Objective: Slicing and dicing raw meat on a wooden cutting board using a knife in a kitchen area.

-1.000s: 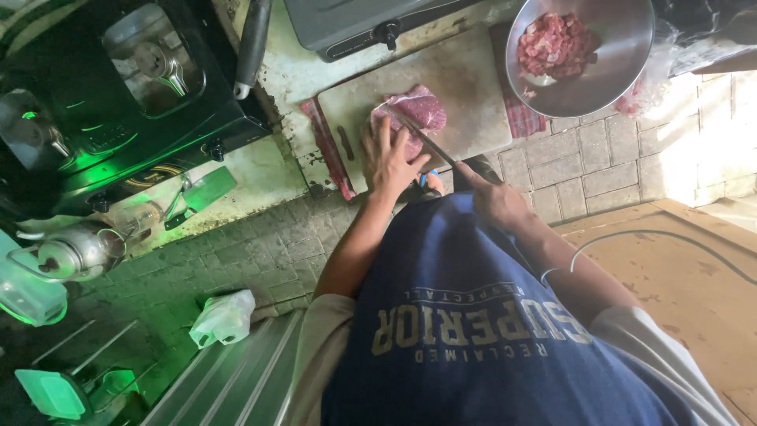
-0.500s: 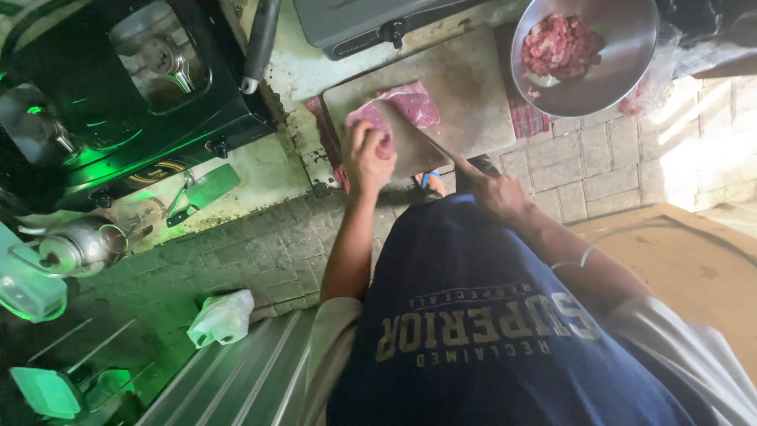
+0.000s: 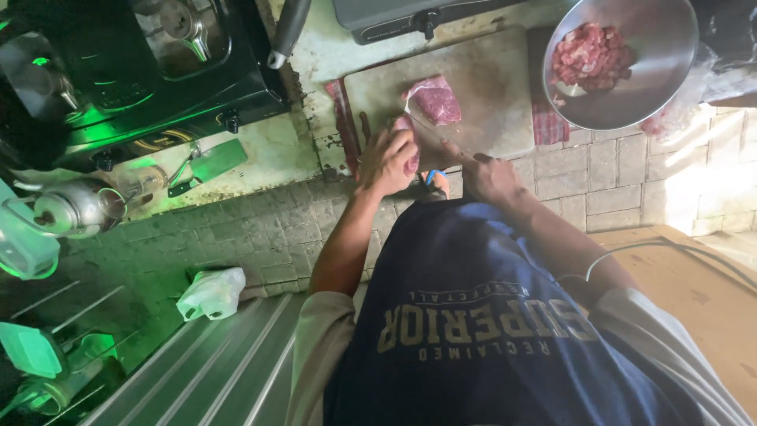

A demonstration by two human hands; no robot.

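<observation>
The left hand (image 3: 388,160) has drawn a small cut of meat back to the near edge of the board (image 3: 481,99), away from the slab (image 3: 435,100).

That hand is curled shut over the small piece (image 3: 408,150), pinning it. The right hand (image 3: 487,177) is closed round a knife handle, its blade (image 3: 451,148) angling toward the piece; how firm the grip is cannot be told. The metal bowl (image 3: 631,99) at the far right already holds a heap of diced meat (image 3: 590,55), so a good share looks cut. The slab lies uncut mid-board, just beyond the left hand, so slicing seems well short of finished.
</observation>
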